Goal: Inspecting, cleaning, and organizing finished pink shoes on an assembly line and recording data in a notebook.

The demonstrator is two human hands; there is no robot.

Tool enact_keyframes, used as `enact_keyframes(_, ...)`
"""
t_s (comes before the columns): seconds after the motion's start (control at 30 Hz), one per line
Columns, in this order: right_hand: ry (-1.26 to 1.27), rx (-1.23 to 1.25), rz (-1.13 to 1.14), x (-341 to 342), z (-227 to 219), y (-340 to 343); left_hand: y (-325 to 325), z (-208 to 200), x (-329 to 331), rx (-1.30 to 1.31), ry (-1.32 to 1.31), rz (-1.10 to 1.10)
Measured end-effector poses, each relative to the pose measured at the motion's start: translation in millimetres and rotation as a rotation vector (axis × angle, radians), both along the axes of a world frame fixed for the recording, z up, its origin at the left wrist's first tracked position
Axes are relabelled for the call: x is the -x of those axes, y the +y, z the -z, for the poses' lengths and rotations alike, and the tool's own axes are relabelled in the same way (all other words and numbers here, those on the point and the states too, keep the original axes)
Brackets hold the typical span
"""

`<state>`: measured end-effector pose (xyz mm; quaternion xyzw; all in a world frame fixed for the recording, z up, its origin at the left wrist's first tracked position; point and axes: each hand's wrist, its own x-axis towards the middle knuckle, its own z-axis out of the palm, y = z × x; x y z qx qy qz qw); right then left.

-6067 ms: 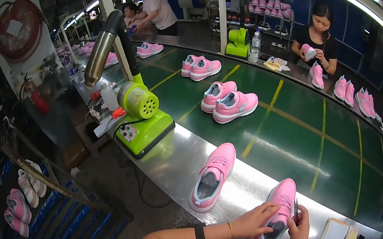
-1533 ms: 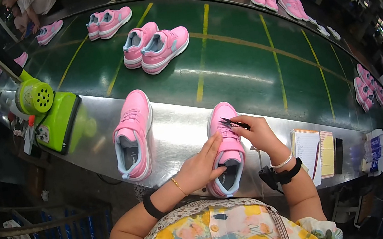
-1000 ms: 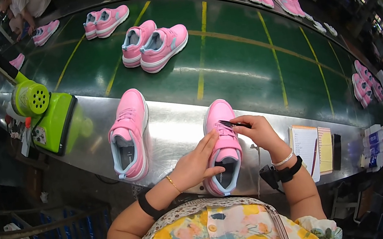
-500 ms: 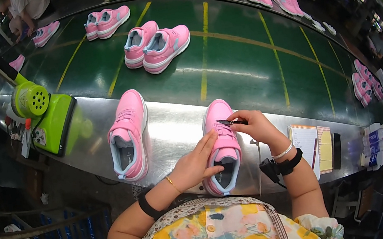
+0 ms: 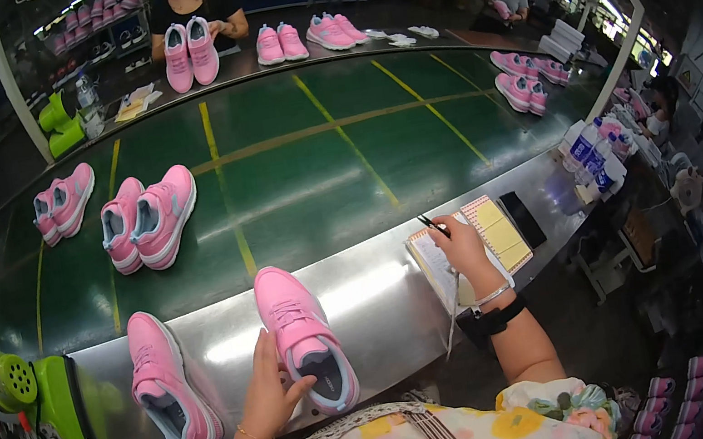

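A pink sneaker (image 5: 295,320) with a white sole stands on the metal ledge, toe pointing away from me. My left hand (image 5: 270,389) grips its left side, thumb over the blue-lined opening. Its mate, another pink sneaker (image 5: 161,378), stands apart on the left with no hand on it. Over the open notebook (image 5: 434,266) on the right, my right hand (image 5: 464,248) pinches a slim black tool (image 5: 437,226) with two pointed tips, possibly tweezers. A cord with a dark box hangs by that wrist.
Beyond the ledge runs a green conveyor belt (image 5: 289,174) with yellow lines, carrying pairs of pink sneakers (image 5: 151,219). A lime-green machine (image 5: 57,404) stands at left. A yellow notepad (image 5: 498,233) and dark flat case (image 5: 523,220) lie at right. Across the belt, a person (image 5: 196,23) handles sneakers.
My right hand has left the sneaker's laces and moved right, over the notebook, still holding the black tool. My left hand stays on the sneaker. The view has turned to the right.
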<state>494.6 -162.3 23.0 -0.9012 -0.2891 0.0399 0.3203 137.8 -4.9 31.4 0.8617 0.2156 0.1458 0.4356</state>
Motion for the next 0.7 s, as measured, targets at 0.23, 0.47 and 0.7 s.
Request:
enact_keyframes(0.23,-0.383,0.291,0.080,0.6,-7.5,-39.6,30.9,-22.3,103.8,-0.223,-0.074,-0.448)
enact_keyframes(0.47,0.689,0.106,-0.780,145.3,7.4,26.1,74.2,17.3,181.7,0.223,-0.016,-0.675)
enact_keyframes(0.7,0.785,-0.036,-0.676,181.8,33.3,46.3,78.2,48.4,193.6,0.679,-0.244,-0.684)
